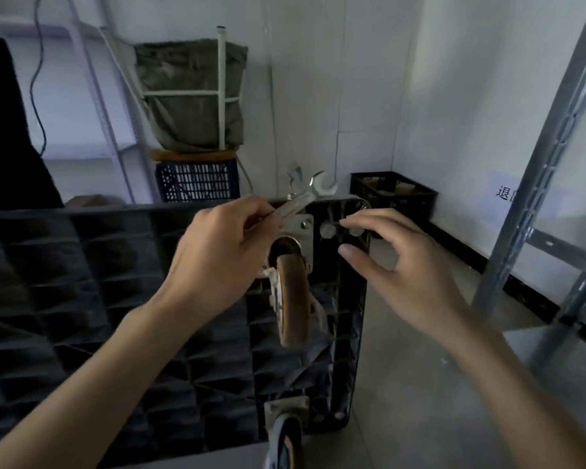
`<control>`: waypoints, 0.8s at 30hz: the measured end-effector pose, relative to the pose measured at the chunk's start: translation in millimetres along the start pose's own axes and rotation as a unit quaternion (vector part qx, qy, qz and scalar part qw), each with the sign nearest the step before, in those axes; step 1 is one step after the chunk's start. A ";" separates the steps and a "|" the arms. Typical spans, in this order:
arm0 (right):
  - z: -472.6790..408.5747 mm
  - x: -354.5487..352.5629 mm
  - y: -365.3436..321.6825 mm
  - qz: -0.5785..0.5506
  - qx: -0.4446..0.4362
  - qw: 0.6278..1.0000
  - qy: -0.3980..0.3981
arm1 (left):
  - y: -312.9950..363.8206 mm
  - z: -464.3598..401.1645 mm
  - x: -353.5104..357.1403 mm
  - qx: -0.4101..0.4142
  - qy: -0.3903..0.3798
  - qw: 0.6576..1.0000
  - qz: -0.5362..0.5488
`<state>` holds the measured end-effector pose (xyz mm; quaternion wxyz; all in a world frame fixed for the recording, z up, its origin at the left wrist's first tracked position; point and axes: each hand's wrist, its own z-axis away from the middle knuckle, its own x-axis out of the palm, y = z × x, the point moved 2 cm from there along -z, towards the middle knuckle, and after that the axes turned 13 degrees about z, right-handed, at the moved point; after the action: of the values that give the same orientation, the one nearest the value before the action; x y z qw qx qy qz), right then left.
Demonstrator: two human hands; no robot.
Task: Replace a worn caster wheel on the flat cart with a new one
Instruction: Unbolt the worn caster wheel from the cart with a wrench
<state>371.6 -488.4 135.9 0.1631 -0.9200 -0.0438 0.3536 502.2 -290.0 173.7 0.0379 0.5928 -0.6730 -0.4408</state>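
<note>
The cart (82, 282) stands on its side on the floor, ribbed underside showing, with the worn brown caster (293, 299) bolted near its upper far corner. The left hand (224, 248) grips a wrench (305, 198) above the caster's plate (301, 228). The right hand (400, 262) hovers just beside the plate, fingers spread and holding nothing.

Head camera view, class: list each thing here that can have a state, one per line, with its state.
Flat cart: tipped on its side, ribbed underside facing the camera.
Worn caster wheel: still mounted, its plate against the cart.
Wrench: held in the left hand, open end up.
Left hand: fingers curled round the wrench handle.
Right hand: fingers relaxed, holding nothing, near the cart's corner.
Second caster: mounted at the lower corner.
</note>
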 end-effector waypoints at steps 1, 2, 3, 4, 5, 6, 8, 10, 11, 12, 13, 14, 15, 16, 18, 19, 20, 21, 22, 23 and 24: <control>-4.8 10.7 -3.1 0.007 -0.009 1.000 -0.003 | -12.7 1.8 -8.9 -0.012 0.013 1.000 -0.021; -9.0 21.0 -5.5 0.015 -0.018 1.000 -0.003 | -25.7 4.1 -16.3 -0.024 0.026 0.999 -0.041; -12.8 30.8 -7.6 0.024 -0.024 0.999 0.000 | -38.2 6.8 -21.9 -0.034 0.036 0.997 -0.060; -16.1 40.1 -8.4 0.031 -0.025 0.999 0.005 | -50.2 9.5 -26.0 -0.045 0.045 0.995 -0.075; -18.7 48.6 -8.1 0.040 -0.021 0.999 0.011 | -61.1 12.3 -28.5 -0.055 0.050 0.994 -0.083; -21.3 55.7 -6.8 0.055 -0.013 0.998 0.017 | -71.2 14.9 -29.4 -0.065 0.054 0.993 -0.087; -27.3 65.7 -2.1 0.098 -0.001 0.995 0.030 | -88.7 19.5 -27.8 -0.080 0.055 0.991 -0.088; -35.5 69.8 3.2 0.140 0.004 0.989 0.037 | -102.8 22.3 -23.8 -0.085 0.057 0.991 -0.085; -40.3 70.4 5.6 0.163 0.003 0.986 0.040 | -108.4 23.1 -21.4 -0.087 0.060 0.992 -0.075; -45.4 70.7 7.7 0.185 0.000 0.982 0.044 | -113.4 23.6 -18.6 -0.089 0.062 0.992 -0.060; -50.3 70.8 8.9 0.200 -0.005 0.979 0.046 | -117.1 23.9 -15.7 -0.090 0.066 0.993 -0.046; -54.8 71.2 9.6 0.206 -0.008 0.977 0.044 | -119.8 24.1 -12.6 -0.088 0.071 0.993 -0.036; -58.6 72.1 9.7 0.205 -0.010 0.978 0.038 | -121.7 24.1 -9.6 -0.087 0.077 0.993 -0.031; -61.7 73.5 9.6 0.201 -0.010 0.979 0.030 | -123.5 23.7 -6.7 -0.086 0.081 0.993 -0.027; -65.3 77.8 9.4 0.200 -0.009 0.980 0.020 | -127.0 23.0 -1.4 -0.087 0.083 0.993 -0.020; -65.8 80.3 9.6 0.209 -0.010 0.978 0.022 | -128.7 22.8 0.9 -0.089 0.083 0.992 -0.019; -65.7 82.5 10.2 0.220 -0.012 0.975 0.027 | -130.3 22.6 3.0 -0.092 0.082 0.992 -0.019; -65.4 84.5 11.0 0.230 -0.013 0.973 0.033 | -131.7 22.4 5.0 -0.097 0.083 0.992 -0.016; -65.2 85.9 11.9 0.234 -0.013 0.971 0.038 | -133.1 22.4 7.0 -0.101 0.085 0.991 -0.011; -65.3 86.7 12.6 0.236 -0.012 0.971 0.039 | -133.7 22.6 9.0 -0.106 0.087 0.991 -0.004; -65.4 87.5 13.1 0.237 -0.010 0.971 0.040 | -134.0 22.9 11.3 -0.110 0.090 0.990 0.004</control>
<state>480.0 -501.2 121.4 0.0671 -0.9191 0.1785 0.3447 588.3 -274.6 68.9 0.1645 0.6197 -0.6167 -0.4568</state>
